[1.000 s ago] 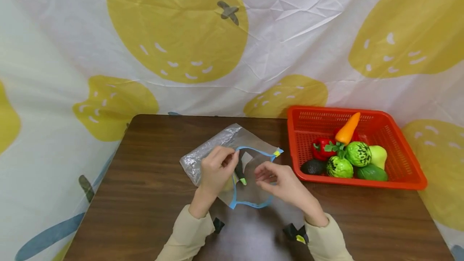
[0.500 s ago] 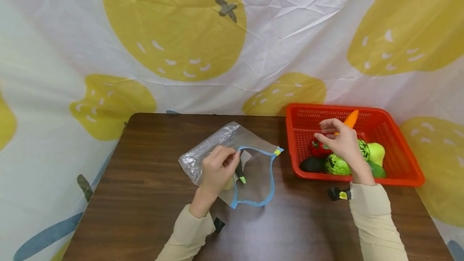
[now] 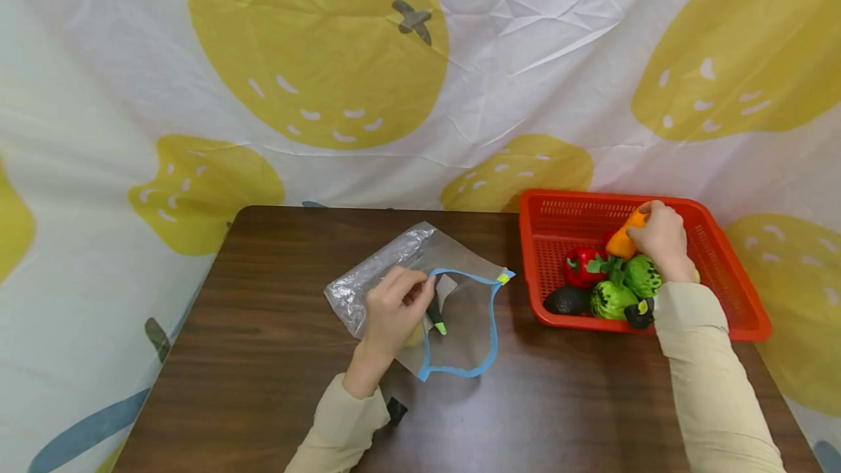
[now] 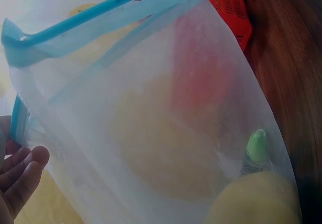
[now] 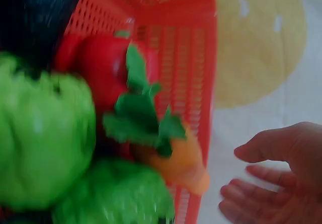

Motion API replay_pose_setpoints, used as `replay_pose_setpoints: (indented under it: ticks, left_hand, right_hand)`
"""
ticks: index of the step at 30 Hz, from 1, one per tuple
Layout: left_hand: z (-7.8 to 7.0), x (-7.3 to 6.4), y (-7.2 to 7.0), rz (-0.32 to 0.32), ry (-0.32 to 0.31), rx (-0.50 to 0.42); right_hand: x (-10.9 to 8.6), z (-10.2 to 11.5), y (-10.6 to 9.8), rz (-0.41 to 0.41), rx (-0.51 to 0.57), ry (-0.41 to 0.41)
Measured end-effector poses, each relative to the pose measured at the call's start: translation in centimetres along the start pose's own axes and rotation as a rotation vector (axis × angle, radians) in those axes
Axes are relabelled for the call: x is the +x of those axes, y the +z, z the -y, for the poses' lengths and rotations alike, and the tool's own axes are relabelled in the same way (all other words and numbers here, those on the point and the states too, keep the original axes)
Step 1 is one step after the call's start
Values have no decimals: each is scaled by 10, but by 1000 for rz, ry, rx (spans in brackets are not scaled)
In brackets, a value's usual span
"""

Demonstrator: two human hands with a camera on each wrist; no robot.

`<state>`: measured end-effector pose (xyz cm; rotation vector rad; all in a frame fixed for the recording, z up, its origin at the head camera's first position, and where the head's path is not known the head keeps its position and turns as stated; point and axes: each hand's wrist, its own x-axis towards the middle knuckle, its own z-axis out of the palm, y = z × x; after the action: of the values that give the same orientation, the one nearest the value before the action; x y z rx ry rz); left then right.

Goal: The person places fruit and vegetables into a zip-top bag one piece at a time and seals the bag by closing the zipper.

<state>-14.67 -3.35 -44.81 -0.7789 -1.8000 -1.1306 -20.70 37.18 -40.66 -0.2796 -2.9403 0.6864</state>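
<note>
My left hand (image 3: 393, 305) pinches the rim of a clear zip bag (image 3: 492, 331) with a blue-edged mouth, which gapes open. Through its film, the left wrist view shows a pale yellow rounded thing (image 4: 259, 201) and a dark thing's light green tip (image 4: 258, 146). At the red basket, my right hand (image 3: 665, 236) reaches over the upper end of an orange carrot (image 3: 623, 241) with green leaves. In the right wrist view its thumb and fingers are spread, with a gap between them and the carrot (image 5: 176, 163).
The red plastic basket (image 3: 752, 312) also holds a red bell pepper (image 3: 582, 267), a dark avocado (image 3: 566, 301) and mottled green round vegetables (image 3: 612, 301). It stands at the back right of the brown wooden table (image 3: 263, 356), before a fruit-print cloth (image 3: 368, 174).
My right hand has moved right from the bag's mouth, over the basket and up to the carrot. My left hand has stayed at the bag's rim.
</note>
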Motion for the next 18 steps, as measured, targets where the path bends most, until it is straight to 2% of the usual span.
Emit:
replay_pose_setpoints:
  ticks: [5,9,18]
  left_hand:
    - [0,0,-1,2,-3,-7]
    - [0,0,-1,2,1,-10]
    - [0,-1,-2,-2,-8,-31]
  right_hand:
    - [13,-11,-1,150,-111,-166]
    - [17,-17,1,229,-185,-227]
    - [19,-22,10,200,-303,-284]
